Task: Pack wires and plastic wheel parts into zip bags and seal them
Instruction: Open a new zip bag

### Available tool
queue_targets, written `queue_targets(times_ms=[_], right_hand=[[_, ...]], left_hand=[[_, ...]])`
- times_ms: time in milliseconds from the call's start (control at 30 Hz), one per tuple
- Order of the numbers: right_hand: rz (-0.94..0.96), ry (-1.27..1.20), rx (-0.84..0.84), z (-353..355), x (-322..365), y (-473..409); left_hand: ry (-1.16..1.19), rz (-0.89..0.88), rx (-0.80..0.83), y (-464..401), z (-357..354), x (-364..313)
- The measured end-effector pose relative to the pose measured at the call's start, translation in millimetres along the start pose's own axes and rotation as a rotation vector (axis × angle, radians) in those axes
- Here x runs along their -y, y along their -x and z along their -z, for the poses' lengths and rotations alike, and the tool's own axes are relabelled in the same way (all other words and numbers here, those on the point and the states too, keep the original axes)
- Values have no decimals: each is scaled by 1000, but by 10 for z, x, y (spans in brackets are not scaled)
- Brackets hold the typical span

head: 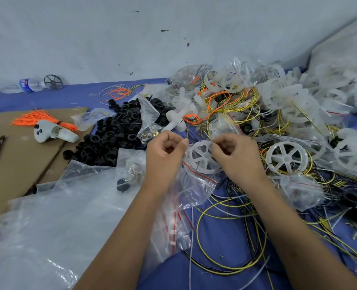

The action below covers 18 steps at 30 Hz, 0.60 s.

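Blue cloth (221, 237) spread as work surface; pale wall (110, 38) behind, scuffed with dark specks. Brown cardboard (16, 155) laid flat at left.

Two hands centre. Left hand (165, 152) curled, pinching top edge of zip bag (196, 181). Right hand (234, 152) curled, pinching same edge from right. Bag hangs from both pinches, mouth up, long axis near to far, red zip line slanting across it. One white wheel (201, 156) between hands at bag mouth, flat face toward camera, spokes showing; whether fully inside bag not clear.

Second loose wheel (286, 158) just right of right hand, face up, six spokes. Far right: heap of white wheels (319, 97), too many and too tangled to count. One dark wheel (53, 82) by far wall beside one water bottle (31, 84).

Black rings (114, 130) piled centre-left, uncounted. Orange wire bundle (37, 118) on cardboard, fanned toward left. Yellow wires (225, 237) looped near, on cloth. Large clear plastic sheet (48, 222) near left.
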State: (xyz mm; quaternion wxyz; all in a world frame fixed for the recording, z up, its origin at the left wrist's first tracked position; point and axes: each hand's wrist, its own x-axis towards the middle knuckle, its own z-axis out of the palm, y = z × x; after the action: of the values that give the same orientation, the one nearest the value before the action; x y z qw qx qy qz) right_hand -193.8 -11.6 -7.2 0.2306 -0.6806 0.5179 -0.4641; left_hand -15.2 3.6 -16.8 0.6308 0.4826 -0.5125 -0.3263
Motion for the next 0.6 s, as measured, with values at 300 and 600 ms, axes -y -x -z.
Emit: queue_targets(times_ms=[300,600], right_hand=[[-313,-1067,179,94,240,39],[-356,-727,273,90,175,28]], left_hand=[[4,-1,29,49,-58,0],[189,-48,-42,44,-15,-129]])
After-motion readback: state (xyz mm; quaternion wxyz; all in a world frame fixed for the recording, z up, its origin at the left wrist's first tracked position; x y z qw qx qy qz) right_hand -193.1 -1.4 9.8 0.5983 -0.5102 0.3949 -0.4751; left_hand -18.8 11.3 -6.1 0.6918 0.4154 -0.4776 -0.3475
